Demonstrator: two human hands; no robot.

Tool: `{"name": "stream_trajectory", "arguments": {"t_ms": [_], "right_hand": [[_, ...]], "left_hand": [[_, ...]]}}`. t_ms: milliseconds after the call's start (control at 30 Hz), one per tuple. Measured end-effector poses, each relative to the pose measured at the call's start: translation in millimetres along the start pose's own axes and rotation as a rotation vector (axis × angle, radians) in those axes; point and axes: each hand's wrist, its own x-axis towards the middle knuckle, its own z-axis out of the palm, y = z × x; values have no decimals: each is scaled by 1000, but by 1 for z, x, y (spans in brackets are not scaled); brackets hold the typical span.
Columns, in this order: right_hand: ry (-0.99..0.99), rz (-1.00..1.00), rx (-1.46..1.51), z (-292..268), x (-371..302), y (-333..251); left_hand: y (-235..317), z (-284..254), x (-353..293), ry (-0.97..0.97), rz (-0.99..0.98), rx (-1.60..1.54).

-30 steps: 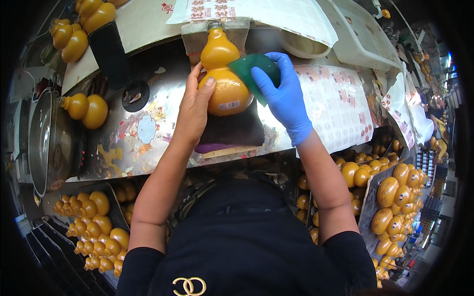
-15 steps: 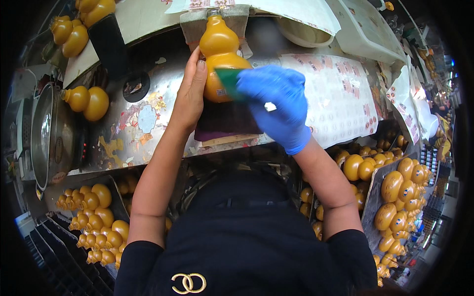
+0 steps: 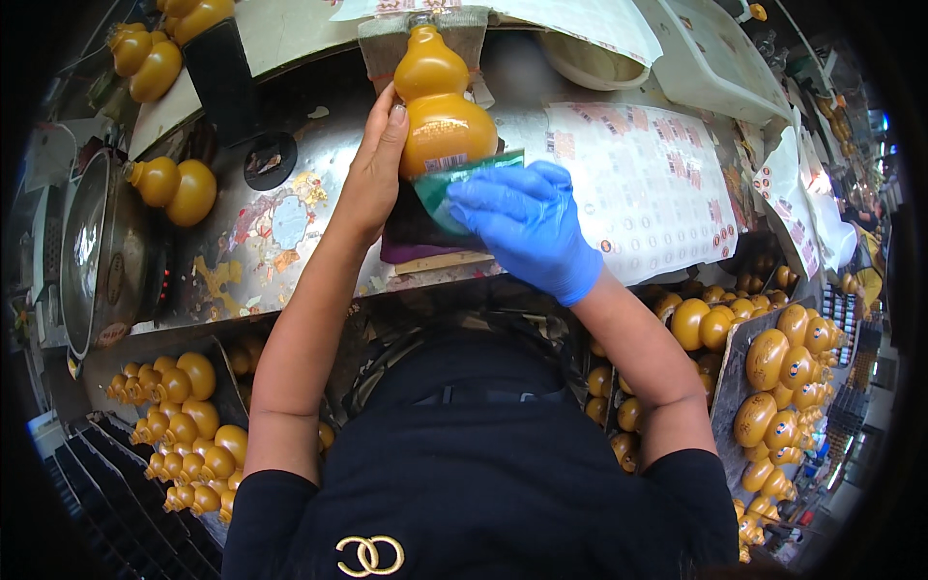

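Since the earlier frame, the right hand (image 3: 527, 227) in the blue glove is being seen lower against the gourd-shaped amber bottle (image 3: 437, 106), with the green pad (image 3: 454, 188) now being pressed at the bottle's base instead of across its belly. The bottle is being held upright at the far side of the metal tabletop (image 3: 290, 242), its neck lying against a grey cloth block (image 3: 382, 39). The left hand (image 3: 372, 179) is being kept wrapped around the bottle's left flank, fingers closed on it. The gloved hand is being closed over the pad, pinching it against a small label strip on the lower belly. A dark purple mat (image 3: 411, 242) is lying beneath both hands, and a sheet of small round stickers (image 3: 643, 188) is lying just beside the gloved hand.

As a judgement, the bottle is being steadied from one side only, so firm pressure from the pad could be tipping it leftward or off the mat. The label could also be getting creased or shifted if the pad is being dragged rather than pressed. Loose matching bottles (image 3: 179, 188) are standing well apart at the left
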Motion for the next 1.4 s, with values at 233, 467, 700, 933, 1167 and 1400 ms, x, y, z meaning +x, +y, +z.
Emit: {"name": "stream_trajectory", "arguments": {"t_ms": [233, 467, 700, 933, 1167, 1400], "right_hand": [[-45, -24, 51, 6, -13, 7], [311, 821, 595, 7, 4, -26], [323, 1146, 567, 26, -29, 32], [721, 1318, 1536, -23, -29, 61], [101, 943, 714, -41, 76, 158], [-516, 837, -177, 31, 164, 288]], "left_hand": [[7, 4, -3, 17, -32, 1], [-3, 10, -10, 157, 67, 263], [-5, 4, -12, 129, 30, 192], [6, -10, -21, -75, 148, 539], [21, 2, -33, 113, 665, 1063], [-9, 9, -29, 105, 419, 884]]}}
